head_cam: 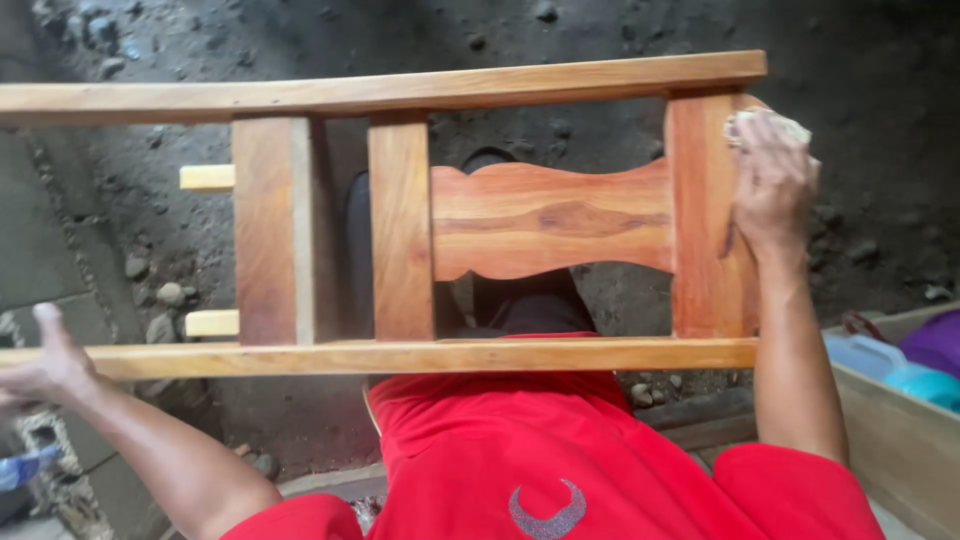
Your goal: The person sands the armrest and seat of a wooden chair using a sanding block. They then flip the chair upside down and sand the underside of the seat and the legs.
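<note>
**Wooden chair frame steadied at the left, rubbed at the right**

Your left hand [45, 365] sits at the left edge, partly cut off; the thumb points up and the fingers wrap the near rail's left end, though the grip itself is hard to make out. The wooden chair frame [400, 220] lies across the middle above your lap: two long pale rails, reddish grained crosspieces, and a curved, wavy-edged splat [550, 220] with glossy figured grain. Two light square tenons [208, 178] jut left. Your right hand [772, 185] presses flat on the frame's right crosspiece, fingers closed over a small pale pad [768, 125], mostly hidden beneath them. A wooden crate [900, 440] with blue and purple plastic things is cut off at the right edge.
</note>
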